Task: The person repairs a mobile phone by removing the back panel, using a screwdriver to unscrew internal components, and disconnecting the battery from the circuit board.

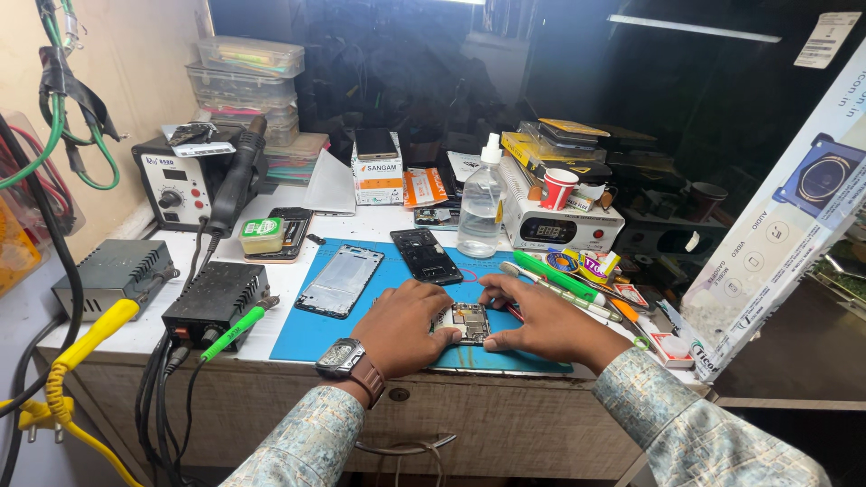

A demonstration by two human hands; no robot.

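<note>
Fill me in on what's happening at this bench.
A person works with both hands on an opened phone that lies on a blue mat, its circuit board showing. The left hand covers its left side; the right hand presses its right edge. Further back on the mat lie a silver phone frame and a dark phone panel. A clear spray bottle stands behind them, and a hot-air station sits at the left.

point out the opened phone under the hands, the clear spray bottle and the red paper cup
opened phone (469, 322), head view, on the exposed circuit board between the two hands
clear spray bottle (479, 216), head view, on the middle of its clear body
red paper cup (558, 190), head view, on its side wall
</note>
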